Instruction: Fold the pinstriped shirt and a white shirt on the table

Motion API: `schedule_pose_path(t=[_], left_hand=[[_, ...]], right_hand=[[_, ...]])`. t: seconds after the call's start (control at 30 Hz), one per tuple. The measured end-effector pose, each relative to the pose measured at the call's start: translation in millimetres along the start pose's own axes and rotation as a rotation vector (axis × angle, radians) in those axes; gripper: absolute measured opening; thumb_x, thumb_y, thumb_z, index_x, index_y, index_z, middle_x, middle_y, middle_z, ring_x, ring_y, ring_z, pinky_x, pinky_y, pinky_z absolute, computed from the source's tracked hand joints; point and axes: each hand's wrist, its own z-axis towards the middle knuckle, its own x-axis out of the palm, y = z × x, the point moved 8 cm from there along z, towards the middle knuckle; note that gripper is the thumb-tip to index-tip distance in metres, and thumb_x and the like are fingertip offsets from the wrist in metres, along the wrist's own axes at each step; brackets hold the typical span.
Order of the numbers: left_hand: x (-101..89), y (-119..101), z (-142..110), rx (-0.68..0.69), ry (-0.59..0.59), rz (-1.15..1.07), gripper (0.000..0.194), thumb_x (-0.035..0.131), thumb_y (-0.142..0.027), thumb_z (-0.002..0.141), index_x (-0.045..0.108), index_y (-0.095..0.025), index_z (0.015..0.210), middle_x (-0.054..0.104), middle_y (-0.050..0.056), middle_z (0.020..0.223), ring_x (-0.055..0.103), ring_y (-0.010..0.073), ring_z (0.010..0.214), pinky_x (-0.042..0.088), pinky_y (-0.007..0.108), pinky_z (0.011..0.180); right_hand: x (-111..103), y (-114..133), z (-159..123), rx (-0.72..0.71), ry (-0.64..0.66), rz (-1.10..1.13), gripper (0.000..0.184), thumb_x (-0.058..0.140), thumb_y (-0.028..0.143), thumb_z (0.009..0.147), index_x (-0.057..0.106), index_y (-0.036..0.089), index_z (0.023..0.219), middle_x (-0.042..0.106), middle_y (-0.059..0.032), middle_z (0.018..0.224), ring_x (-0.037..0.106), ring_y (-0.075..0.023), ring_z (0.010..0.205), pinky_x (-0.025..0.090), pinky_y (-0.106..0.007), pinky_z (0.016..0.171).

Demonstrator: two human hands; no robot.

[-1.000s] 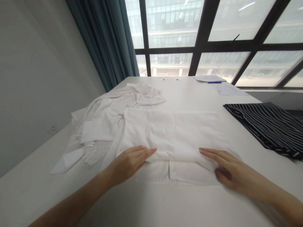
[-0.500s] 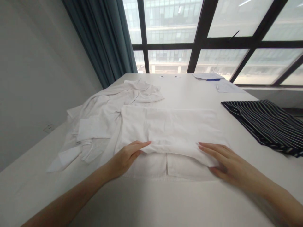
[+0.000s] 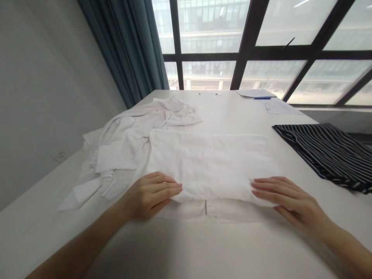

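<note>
A folded white garment [image 3: 215,162] lies flat in front of me, with its upper layer turned down toward me. Below the fold's edge, a strip of the under layer [image 3: 226,211] shows, with a short dark slit in its middle. My left hand [image 3: 154,193] is closed on the left part of the fold edge, fingers together on top of the cloth. At the right end, my right hand [image 3: 290,199] has its fingers over the same edge and the thumb lower down, the cloth between them.
A crumpled white garment [image 3: 130,131] lies against the folded one's left side. To the right is a black striped cloth [image 3: 328,155]. Papers [image 3: 255,93] and a blue pen [image 3: 262,98] lie on the white table [image 3: 186,252] near the window. A blue curtain [image 3: 128,50] hangs at back left.
The fold's edge has come down toward me, covering more of the under layer. My left hand has rolled over onto the cloth, and my right hand has shifted slightly right.
</note>
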Motion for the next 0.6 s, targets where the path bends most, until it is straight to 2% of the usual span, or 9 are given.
schedule_pose_path(t=[0.13,0.23,0.33,0.47,0.53,0.6], left_hand=[[13.9,1,3,-0.063,0.155,-0.068,0.020,0.057,-0.018,0.089,0.063,-0.017,0.107,0.074,0.007,0.102,0.067,0.0206,0.095,0.053,0.034,0.088],[24.5,1,3,-0.131,0.191,-0.085,0.022,0.057,-0.036,0.093,0.059,-0.016,0.102,0.070,0.009,0.101,0.064,0.0226,0.092,0.053,0.036,0.084],[32.2,-2,6,-0.160,0.176,-0.049,0.032,0.048,-0.048,0.099,0.054,-0.017,0.097,0.066,0.007,0.091,0.061,0.0218,0.084,0.052,0.035,0.077],[39.6,-3,8,-0.247,0.140,0.028,0.029,0.048,-0.046,0.100,0.052,-0.017,0.098,0.063,0.005,0.086,0.058,0.0204,0.077,0.050,0.033,0.070],[41.9,-5,8,-0.255,0.126,0.073,0.023,0.053,-0.040,0.098,0.053,-0.017,0.100,0.063,0.005,0.086,0.059,0.0208,0.078,0.050,0.033,0.071],[41.4,-10,9,-0.220,0.102,0.113,0.010,0.054,-0.028,0.098,0.055,-0.017,0.096,0.063,0.004,0.083,0.059,0.0200,0.078,0.050,0.033,0.073]], right_hand=[[14,-1,5,0.067,0.188,0.083,0.040,0.057,0.017,0.090,0.069,0.031,0.125,0.072,-0.0054,0.124,0.066,-0.0218,0.116,0.057,-0.036,0.092],[17,-1,6,0.098,0.226,0.110,0.038,0.057,0.018,0.089,0.070,0.030,0.123,0.072,-0.0061,0.123,0.066,-0.0213,0.114,0.058,-0.036,0.091],[19,1,5,0.096,0.221,0.091,0.033,0.060,0.022,0.091,0.070,0.028,0.121,0.072,-0.0067,0.121,0.066,-0.0212,0.112,0.058,-0.035,0.091],[27,4,7,0.099,0.168,0.000,0.037,0.064,0.030,0.092,0.064,0.024,0.128,0.072,-0.0089,0.117,0.066,-0.0224,0.108,0.058,-0.036,0.089],[31,7,8,0.099,0.112,-0.065,0.036,0.064,0.030,0.092,0.063,0.022,0.128,0.072,-0.0096,0.112,0.067,-0.0223,0.103,0.057,-0.036,0.086],[31,13,9,0.076,0.050,-0.107,0.027,0.062,0.024,0.094,0.065,0.020,0.120,0.072,-0.0087,0.104,0.067,-0.0206,0.095,0.056,-0.034,0.082]])
